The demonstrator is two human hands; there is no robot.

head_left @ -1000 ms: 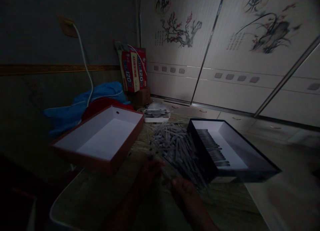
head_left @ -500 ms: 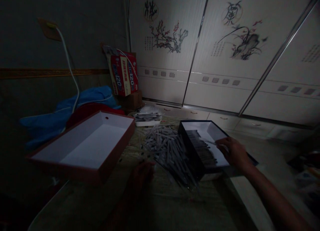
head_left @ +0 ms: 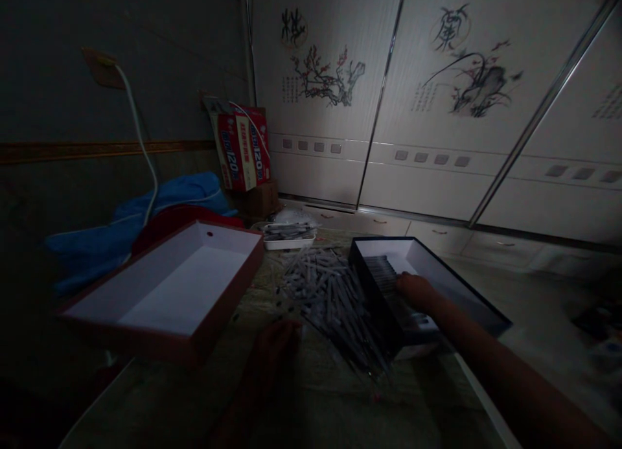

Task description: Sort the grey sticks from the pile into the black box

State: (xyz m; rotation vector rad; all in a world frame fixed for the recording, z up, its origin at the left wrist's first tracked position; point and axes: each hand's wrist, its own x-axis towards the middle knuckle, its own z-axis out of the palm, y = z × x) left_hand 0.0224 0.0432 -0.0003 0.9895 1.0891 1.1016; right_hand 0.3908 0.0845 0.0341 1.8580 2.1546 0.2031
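Note:
My right hand (head_left: 415, 290) reaches into the dark-rimmed box (head_left: 461, 280), its fingers closed at the row of slim pens (head_left: 380, 269) laid side by side there. Whatever those fingers grip is hidden. Left of that box, a loose heap of pale, slim pens (head_left: 335, 293) covers part of the table. My left hand (head_left: 278, 342) lies in deep shadow on the table, just left of the heap. Its fingers are curled, with a small pale spot by the fingertips that I cannot make out. Tiny dark pieces (head_left: 278, 304) are scattered beyond it.
A reddish box (head_left: 226, 293) with a white inside stands at left. Behind the heap is a white tray (head_left: 290, 243) holding more pens and clear plastic. Blue cloth (head_left: 184, 193), a red printed carton (head_left: 245, 151) and a white cable (head_left: 138, 128) are at the back left.
My right hand has moved left and down onto the row of pens; a slim pen showed at its fingertips before and is now hidden. My left hand stays nearly in place.

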